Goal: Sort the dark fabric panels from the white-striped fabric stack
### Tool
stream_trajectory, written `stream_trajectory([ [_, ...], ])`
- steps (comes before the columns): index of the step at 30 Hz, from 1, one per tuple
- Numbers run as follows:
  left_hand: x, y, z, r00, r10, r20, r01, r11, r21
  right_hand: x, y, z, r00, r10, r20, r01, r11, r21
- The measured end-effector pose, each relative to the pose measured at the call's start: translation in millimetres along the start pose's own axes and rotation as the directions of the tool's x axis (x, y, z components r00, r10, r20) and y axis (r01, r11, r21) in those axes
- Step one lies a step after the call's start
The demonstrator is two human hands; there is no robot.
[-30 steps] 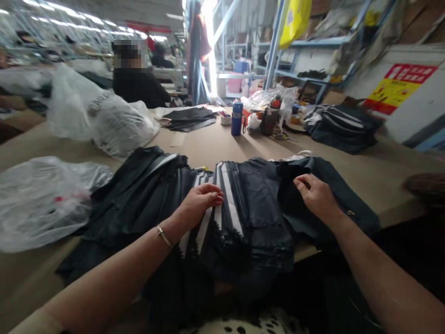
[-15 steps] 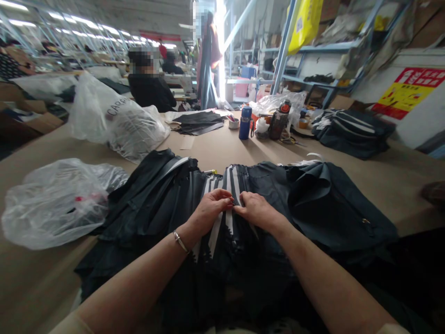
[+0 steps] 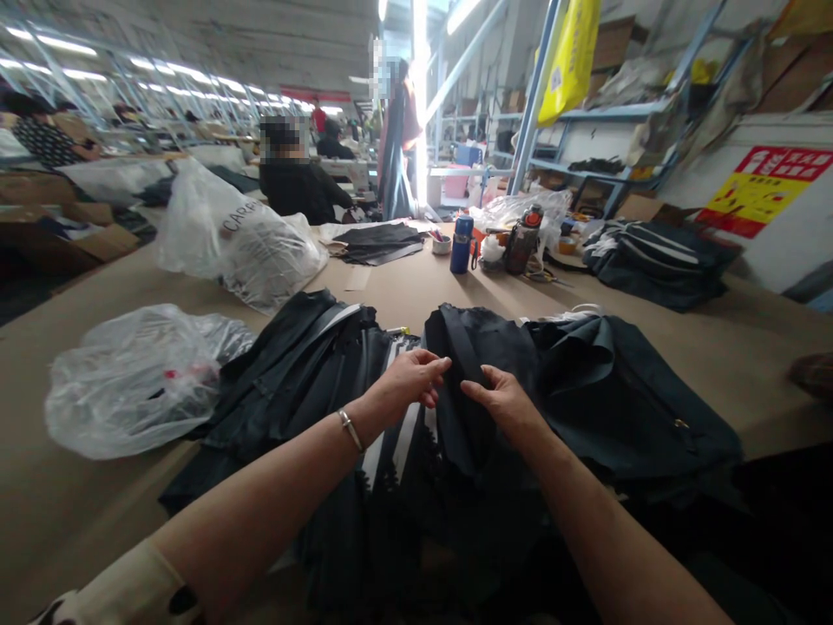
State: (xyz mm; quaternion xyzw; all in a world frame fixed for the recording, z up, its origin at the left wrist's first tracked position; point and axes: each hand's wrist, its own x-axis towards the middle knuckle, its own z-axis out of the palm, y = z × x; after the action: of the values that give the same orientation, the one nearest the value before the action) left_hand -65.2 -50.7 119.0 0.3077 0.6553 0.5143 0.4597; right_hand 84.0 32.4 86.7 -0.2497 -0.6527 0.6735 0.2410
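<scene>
Dark fabric pieces [image 3: 286,373] with white strips lie in a spread stack before me. My left hand [image 3: 416,378] hovers over the middle of the stack, its thumb and index finger close together; what they hold, if anything, is too small to name. Just to its right is my right hand [image 3: 500,398], thumb and index finger apart over a dark folded piece [image 3: 463,356], with nothing visible between them. At the right lies a larger dark piece with a zipper [image 3: 651,391].
Clear plastic bags [image 3: 140,378] lie at the left. Farther back stand a blue bottle [image 3: 462,245], a dark bottle [image 3: 522,241] and a small white cup [image 3: 441,246]. A dark bundle [image 3: 657,260] sits at the back right. A person in black [image 3: 303,187] sits beyond the table.
My hands have moved apart, the right one opening. A dark piece now covers the white strips beneath them. The view has shifted slightly.
</scene>
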Motion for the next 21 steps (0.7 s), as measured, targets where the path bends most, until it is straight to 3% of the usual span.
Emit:
stream_trajectory([
  [3,2.2,2.6,-2.9,0.998,-0.060,-0.013,0.061,0.997,0.052,-10.0,-9.5,9.5,0.998,0.025,-0.056,-0.007,0.955,0.298],
  [7,3.5,7.1,-10.0,0.979,0.071,-0.191,-0.067,0.997,0.030,-18.7,-25.0,8.1,0.974,-0.014,-0.228,0.111,0.902,0.418],
  [9,0.0,10.6,-9.9,0.978,0.104,-0.179,-0.115,0.992,-0.048,-23.4,-30.5,5.4,0.975,-0.052,-0.216,0.127,0.928,0.349],
  [11,-6.0,13.8,-5.0,0.999,0.041,-0.010,-0.042,0.981,-0.190,-27.6,-32.2,3.8,0.990,-0.064,-0.124,0.088,0.976,0.198],
  [14,-14.8,16.9,8.0,0.983,-0.047,0.179,0.107,0.934,-0.341,-29.0,-28.5,2.1,1.000,-0.028,-0.003,0.028,0.998,-0.049],
  [18,-21.8,23.7,20.0,0.994,-0.046,0.104,0.087,0.893,-0.441,-22.5,-23.6,-8.1,0.997,-0.079,0.003,0.079,0.990,-0.117],
  [21,-35.1,34.8,23.6,0.989,-0.025,0.144,0.090,0.881,-0.465,-18.0,-23.0,-21.3,0.994,-0.106,0.041,0.110,0.987,-0.115],
])
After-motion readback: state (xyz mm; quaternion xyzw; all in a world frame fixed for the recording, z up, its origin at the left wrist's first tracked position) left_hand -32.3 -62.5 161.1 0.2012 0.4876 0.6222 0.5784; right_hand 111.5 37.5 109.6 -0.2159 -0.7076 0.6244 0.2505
